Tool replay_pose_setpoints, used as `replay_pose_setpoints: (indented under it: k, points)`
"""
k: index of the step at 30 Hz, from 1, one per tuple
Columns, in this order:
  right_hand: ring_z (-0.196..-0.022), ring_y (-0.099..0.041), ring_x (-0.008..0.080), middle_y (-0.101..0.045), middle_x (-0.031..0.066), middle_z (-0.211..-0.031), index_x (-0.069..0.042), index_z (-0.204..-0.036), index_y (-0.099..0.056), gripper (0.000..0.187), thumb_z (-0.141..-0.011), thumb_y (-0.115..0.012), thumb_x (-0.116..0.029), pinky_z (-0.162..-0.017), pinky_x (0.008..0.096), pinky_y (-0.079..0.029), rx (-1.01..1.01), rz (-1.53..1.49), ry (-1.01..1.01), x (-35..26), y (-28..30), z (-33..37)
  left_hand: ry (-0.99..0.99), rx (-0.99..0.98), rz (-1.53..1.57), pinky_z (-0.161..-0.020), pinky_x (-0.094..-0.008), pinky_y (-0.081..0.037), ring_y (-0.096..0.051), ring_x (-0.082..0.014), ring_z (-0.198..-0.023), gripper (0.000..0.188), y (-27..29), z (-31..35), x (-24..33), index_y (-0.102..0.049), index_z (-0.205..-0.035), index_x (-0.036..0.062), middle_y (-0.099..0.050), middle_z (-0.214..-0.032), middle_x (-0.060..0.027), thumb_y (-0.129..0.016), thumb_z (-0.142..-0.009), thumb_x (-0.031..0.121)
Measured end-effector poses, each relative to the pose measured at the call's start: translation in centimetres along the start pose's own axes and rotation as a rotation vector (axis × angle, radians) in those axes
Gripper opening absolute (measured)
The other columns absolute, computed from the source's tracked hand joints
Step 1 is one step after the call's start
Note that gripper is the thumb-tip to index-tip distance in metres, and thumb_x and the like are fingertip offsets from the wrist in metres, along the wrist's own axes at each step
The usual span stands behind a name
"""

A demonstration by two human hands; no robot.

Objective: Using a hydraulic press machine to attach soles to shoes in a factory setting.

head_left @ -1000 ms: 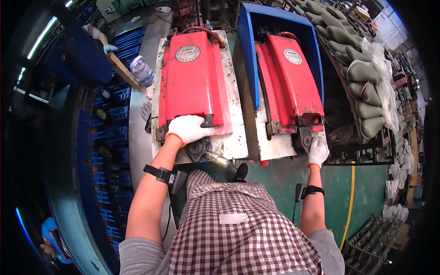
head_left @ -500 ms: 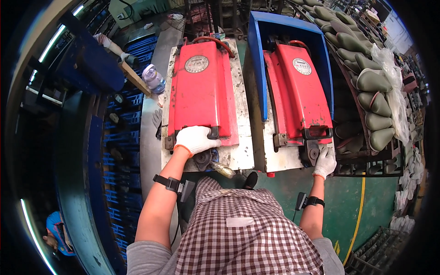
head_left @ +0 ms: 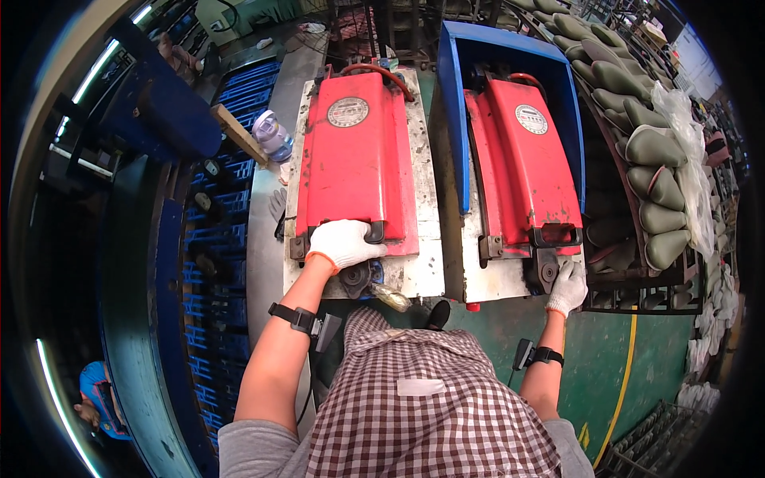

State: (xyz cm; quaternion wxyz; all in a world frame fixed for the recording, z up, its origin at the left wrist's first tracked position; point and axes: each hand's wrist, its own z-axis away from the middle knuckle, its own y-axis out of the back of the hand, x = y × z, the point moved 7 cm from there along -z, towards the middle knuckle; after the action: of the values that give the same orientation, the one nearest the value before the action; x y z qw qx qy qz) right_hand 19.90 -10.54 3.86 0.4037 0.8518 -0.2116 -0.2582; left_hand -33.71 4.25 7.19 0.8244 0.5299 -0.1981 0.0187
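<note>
Two red machine lids stand side by side before me. On the left lid (head_left: 351, 171), my left hand (head_left: 344, 243), in a white knitted glove, is closed over the black front handle (head_left: 374, 232); its fingertips are partly hidden. Below it sits a dark round latch (head_left: 355, 276). My right hand (head_left: 567, 287), gloved too, lies with fingers extended on the front right corner of the other machine. It is beside that machine's dark latch (head_left: 547, 269) and below the black handle (head_left: 555, 236) of the right lid (head_left: 526, 159). Both lids look lowered.
A blue hood (head_left: 510, 44) surrounds the right machine. Racks of olive-green shoe-shaped pieces (head_left: 657, 147) stand to the right. A clear plastic bottle (head_left: 272, 135) sits on the metal ledge at left, beside a blue conveyor (head_left: 211, 263). Another person (head_left: 102, 398) is at far lower left.
The whole view has shifted slightly. My left hand stays on the handle, and my right hand remains at the right machine's front corner. Both lids look the same.
</note>
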Motion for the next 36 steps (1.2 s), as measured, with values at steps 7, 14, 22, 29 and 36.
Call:
replay_pose_setpoints:
  k: [7,14,22,29,36]
  points:
    - [-0.081,-0.070,0.0386,-0.073,0.0180,-0.085,-0.011,-0.089,-0.075,0.030,-0.096,-0.062,-0.037,-0.072,0.0508,-0.054,0.011,0.010,0.011,0.3,0.1,-0.6,-0.003,-0.004,0.013,-0.082,-0.0447,-0.056,-0.074,-0.0334,-0.091,0.062,-0.2,-0.2,0.6,-0.077,-0.095,0.0111,-0.076,-0.095,-0.0170,-0.070,-0.077,0.070]
    - [-0.080,-0.070,0.0383,-0.073,0.0170,-0.085,-0.010,-0.088,-0.074,0.030,-0.097,-0.061,-0.036,-0.071,0.0503,-0.054,0.023,0.005,0.016,-0.4,0.6,-0.2,-0.007,0.009,0.004,-0.082,-0.0449,-0.056,-0.074,-0.0335,-0.091,0.063,0.0,0.0,-0.1,-0.078,-0.096,0.0108,-0.076,-0.095,-0.0176,-0.070,-0.077,0.070]
    - [-0.079,-0.070,0.0383,-0.072,0.0171,-0.084,-0.011,-0.088,-0.074,0.029,-0.097,-0.061,-0.035,-0.070,0.0503,-0.054,0.027,0.021,0.016,-1.1,1.4,0.2,-0.012,-0.001,0.004,-0.083,-0.0445,-0.057,-0.074,-0.0335,-0.091,0.064,0.4,0.3,-0.5,-0.078,-0.096,0.0106,-0.076,-0.096,-0.0176,-0.070,-0.076,0.070]
    - [-0.079,-0.070,0.0391,-0.073,0.0173,-0.086,-0.011,-0.089,-0.075,0.029,-0.098,-0.061,-0.035,-0.070,0.0507,-0.054,0.045,0.001,0.018,-1.4,1.7,0.3,-0.007,0.004,0.019,-0.083,-0.0446,-0.056,-0.074,-0.0336,-0.091,0.063,0.4,0.4,-0.6,-0.077,-0.095,0.0107,-0.076,-0.095,-0.0174,-0.071,-0.076,0.070]
    - [-0.084,-0.070,0.0390,-0.074,0.0171,-0.091,-0.009,-0.092,-0.075,0.028,-0.097,-0.061,-0.033,-0.073,0.0507,-0.054,0.037,0.004,0.012,-0.8,1.1,0.4,-0.008,-0.002,0.009,-0.082,-0.0449,-0.056,-0.074,-0.0339,-0.090,0.063,0.5,0.4,-0.6,-0.077,-0.095,0.0105,-0.076,-0.094,-0.0174,-0.071,-0.076,0.070]
